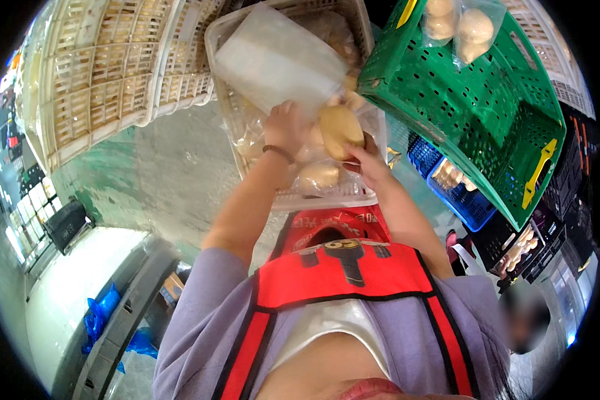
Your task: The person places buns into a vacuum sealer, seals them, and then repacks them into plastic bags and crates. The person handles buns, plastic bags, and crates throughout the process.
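A white plastic crate [374,198] in front of me holds pale yellow items in clear plastic bags. My right hand [367,159] grips a smooth yellow oval piece of produce [341,131], possibly a potato, over the crate. Across the crate's far part lies a translucent white plastic sheet or bag [280,57]. The blurred fingers of my left hand [283,131] are at its near edge; whether they grip it cannot be told. Close to my body, a clear-bagged pale piece [319,177] rests in the crate, between my forearms.
Stacked cream plastic crates [102,70] rise at the left. On the right, a tilted green crate [455,100] carries bagged round items [475,27] at its far end. Below it is a blue crate [425,162]. Another person [524,320] is at the lower right.
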Demonstrator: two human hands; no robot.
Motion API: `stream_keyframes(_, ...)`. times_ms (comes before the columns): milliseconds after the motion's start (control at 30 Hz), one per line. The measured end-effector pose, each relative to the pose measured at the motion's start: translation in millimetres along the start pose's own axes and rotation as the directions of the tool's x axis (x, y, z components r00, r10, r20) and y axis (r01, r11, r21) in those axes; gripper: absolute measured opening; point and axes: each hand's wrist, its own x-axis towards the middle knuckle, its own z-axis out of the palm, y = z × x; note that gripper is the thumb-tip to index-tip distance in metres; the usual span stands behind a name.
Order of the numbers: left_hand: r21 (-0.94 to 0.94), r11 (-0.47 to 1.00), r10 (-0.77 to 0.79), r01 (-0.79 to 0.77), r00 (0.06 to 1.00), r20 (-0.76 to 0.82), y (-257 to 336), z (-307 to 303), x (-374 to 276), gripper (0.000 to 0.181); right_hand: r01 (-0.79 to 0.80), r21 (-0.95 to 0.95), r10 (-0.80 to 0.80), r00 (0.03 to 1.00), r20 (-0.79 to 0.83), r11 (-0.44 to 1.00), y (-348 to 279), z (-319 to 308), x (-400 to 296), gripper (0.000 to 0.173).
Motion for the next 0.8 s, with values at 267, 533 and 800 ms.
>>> stream_keyframes(267, -0.021, 0.974, -0.217, 0.228, 0.950, 0.225, -22, 12, 5, 0.020, 0.049, 0.063, -0.055, 0.993, 0.103, 0.997, 2, -21, -13, 0.061)
stream_keyframes(533, -0.363, 0.661, -0.502, 0.657, 0.746, 0.438, -18, -9, 24, 0.015, 0.065, -0.090, -0.049, 0.984, 0.169, 0.994, -24, 11, -5, 0.065)
stream_keyframes(800, -0.377, 0.922, 0.103, -0.088, 0.994, 0.019, -13, -18, 24, 0.005, 0.415, -0.853, -0.600, 0.784, 0.160, 0.315, -7, 26, 55, 0.055)
